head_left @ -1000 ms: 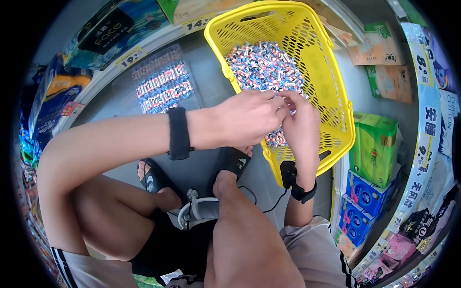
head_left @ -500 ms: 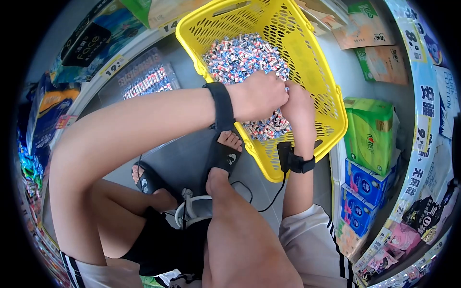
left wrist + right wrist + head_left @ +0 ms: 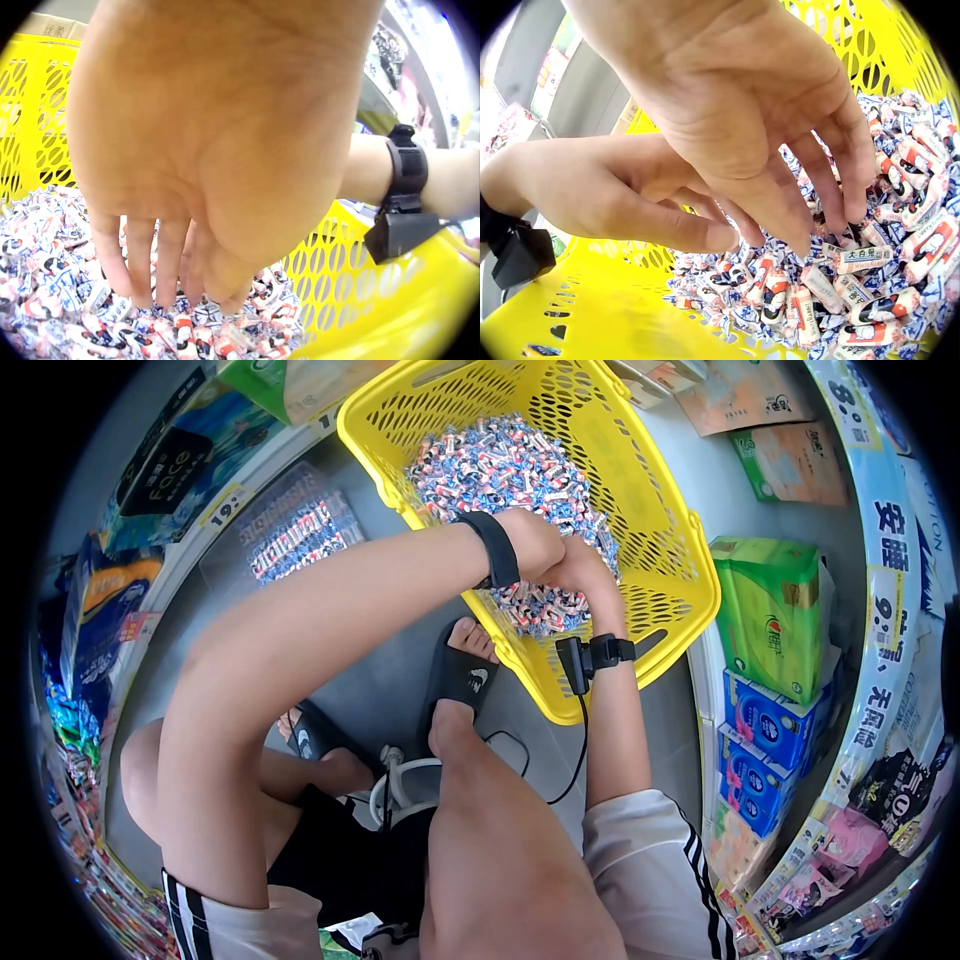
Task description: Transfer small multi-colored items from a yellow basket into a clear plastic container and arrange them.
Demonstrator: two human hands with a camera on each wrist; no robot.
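In the head view, a yellow shopping basket [image 3: 660, 570] holds a heap of wrapped White Rabbit candies [image 3: 500, 465]. My left hand [image 3: 532, 543] and right hand [image 3: 586, 574] are close together low in the basket. Seen from the left wrist, the left hand [image 3: 202, 165] points downward, its fingertips [image 3: 142, 300] right at the candies. In the right wrist view my right hand [image 3: 772, 112] reaches down with fingers spread loosely, tips touching the wrappers [image 3: 862, 259]. It partly covers the left hand, whose thumb [image 3: 720, 238] lies just above the heap. No candy shows in either grip.
A clear tray of candies in rows [image 3: 300, 540] lies on the floor left of the basket. Shelves with tissue packs [image 3: 770, 610] flank the right side, and more boxed goods [image 3: 170, 470] line the left. My sandalled foot [image 3: 465, 670] is close to the basket.
Both hands stay together over the candies, and the left wrist has bent more steeply downward. The basket has shifted left and up in the head view.
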